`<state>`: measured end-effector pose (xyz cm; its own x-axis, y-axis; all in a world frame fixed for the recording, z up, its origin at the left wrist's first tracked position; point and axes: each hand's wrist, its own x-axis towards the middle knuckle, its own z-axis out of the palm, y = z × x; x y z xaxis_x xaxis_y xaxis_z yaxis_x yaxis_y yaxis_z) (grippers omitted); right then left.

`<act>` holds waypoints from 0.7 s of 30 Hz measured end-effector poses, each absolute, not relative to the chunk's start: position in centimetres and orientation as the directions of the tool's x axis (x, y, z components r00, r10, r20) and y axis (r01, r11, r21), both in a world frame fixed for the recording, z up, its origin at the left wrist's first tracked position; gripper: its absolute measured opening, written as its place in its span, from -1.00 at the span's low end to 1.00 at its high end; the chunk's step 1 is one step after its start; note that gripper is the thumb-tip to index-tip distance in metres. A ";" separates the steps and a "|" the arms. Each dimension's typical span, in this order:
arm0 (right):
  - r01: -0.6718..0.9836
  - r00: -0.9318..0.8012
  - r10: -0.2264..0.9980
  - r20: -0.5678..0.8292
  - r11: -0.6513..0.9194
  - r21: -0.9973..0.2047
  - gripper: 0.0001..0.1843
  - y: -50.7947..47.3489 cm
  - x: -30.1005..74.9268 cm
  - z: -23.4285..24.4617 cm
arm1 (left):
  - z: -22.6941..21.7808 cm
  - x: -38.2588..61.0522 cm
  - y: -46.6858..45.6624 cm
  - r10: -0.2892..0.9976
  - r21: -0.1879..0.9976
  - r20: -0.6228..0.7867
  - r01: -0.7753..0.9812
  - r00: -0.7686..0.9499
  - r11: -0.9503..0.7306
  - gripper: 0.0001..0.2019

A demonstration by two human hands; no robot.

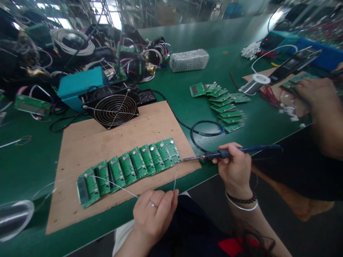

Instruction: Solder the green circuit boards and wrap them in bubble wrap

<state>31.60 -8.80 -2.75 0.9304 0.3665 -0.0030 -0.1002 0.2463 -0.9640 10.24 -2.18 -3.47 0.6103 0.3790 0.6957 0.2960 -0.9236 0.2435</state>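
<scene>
My right hand point(235, 167) grips a soldering iron point(221, 154) with a dark blue handle. Its tip meets the right end of an overlapping row of green circuit boards point(139, 162). Below the row, my left hand point(155, 210) pinches a thin strand of solder wire point(175, 177), whose end rises to the board edge near the iron's tip. The strand runs back over the leftmost boards toward a solder spool point(16, 217) at the left edge. The boards lie on a brown cardboard sheet point(88, 142).
A black fan point(115, 110) stands behind the boards, beside a teal box point(81, 85). More circuit boards point(225, 107) and another solder spool point(255, 84) lie to the right. A co-worker's hand point(316, 92) is at the far right. Cables and devices crowd the back left.
</scene>
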 end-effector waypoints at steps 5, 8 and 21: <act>-0.117 0.931 0.364 -0.020 0.246 -0.962 -0.84 -8.8 31.5 -2.6 | -3.2 10.6 -2.1 0.380 0.219 0.679 0.321 0.628 -0.921 -0.90; -0.128 0.930 0.365 -0.031 0.245 -0.961 -0.85 -8.8 31.5 -2.5 | -3.1 10.6 -2.1 0.376 0.210 0.674 0.323 0.636 -0.923 -0.89; -0.086 0.939 0.344 0.006 0.252 -0.964 -0.82 -8.8 31.4 -2.7 | -3.1 10.7 -2.0 0.389 0.241 0.680 0.312 0.621 -0.919 -0.92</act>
<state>31.44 -8.85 -2.65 0.9390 0.3439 0.0061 -0.0861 0.2520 -0.9639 10.73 -2.03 -3.14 0.6210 0.3892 0.6804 0.3116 -0.9191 0.2412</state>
